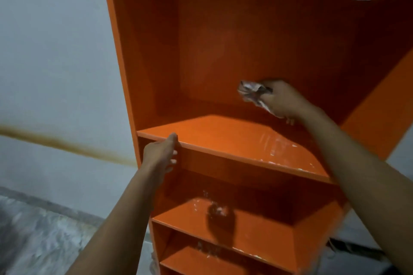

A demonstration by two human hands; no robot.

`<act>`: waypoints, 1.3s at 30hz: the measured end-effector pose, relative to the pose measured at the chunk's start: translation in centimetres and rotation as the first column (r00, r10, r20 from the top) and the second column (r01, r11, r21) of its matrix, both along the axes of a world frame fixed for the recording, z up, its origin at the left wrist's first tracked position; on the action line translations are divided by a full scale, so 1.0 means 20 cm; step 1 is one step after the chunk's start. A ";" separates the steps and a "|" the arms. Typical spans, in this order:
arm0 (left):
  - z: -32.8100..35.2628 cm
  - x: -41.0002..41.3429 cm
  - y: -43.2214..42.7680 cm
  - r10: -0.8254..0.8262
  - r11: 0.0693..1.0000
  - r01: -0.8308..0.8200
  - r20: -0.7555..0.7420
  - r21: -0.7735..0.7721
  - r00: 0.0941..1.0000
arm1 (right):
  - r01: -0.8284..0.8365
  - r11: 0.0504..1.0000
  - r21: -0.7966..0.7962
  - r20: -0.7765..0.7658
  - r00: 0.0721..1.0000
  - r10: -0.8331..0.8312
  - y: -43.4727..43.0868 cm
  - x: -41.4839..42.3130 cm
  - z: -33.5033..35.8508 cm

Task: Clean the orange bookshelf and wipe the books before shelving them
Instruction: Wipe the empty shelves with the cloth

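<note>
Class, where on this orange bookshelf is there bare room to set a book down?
The upper shelf is bare at left and middle, between the left hand gripping its front edge and the right hand holding the cloth at back right; that right end is crowded. The lower shelf is bare too.

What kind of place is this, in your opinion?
Probably a plain room indoors, perhaps in a home: an orange bookshelf stands by a pale painted wall with a brown stain, above a mottled grey floor.
</note>
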State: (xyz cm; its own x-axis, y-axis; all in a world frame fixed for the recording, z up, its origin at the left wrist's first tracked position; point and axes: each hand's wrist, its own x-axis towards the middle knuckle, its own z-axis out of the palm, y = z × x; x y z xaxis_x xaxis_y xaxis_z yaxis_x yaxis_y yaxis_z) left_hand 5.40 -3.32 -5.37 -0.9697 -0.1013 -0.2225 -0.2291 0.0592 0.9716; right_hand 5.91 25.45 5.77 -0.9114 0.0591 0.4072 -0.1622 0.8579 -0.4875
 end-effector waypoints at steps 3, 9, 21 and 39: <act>0.03 0.02 0.05 0.012 0.991 -0.024 0.090 0.132 0.996 | 0.279 0.958 0.061 0.150 0.947 -0.286 0.23 -0.04 -0.03; 0.01 0.00 0.04 0.006 0.988 -0.021 0.102 0.151 0.995 | 0.192 0.981 -0.023 0.243 0.953 -0.181 0.35 -0.05 -0.26; 0.04 0.03 0.02 -0.039 0.984 0.022 0.093 0.175 0.995 | -0.385 0.921 0.054 0.081 0.921 0.380 -0.28 0.67 -0.38; -0.01 0.09 0.18 -0.079 0.976 0.048 0.136 0.213 0.988 | 0.488 0.849 0.201 0.288 0.799 -0.527 0.52 -0.02 -0.16</act>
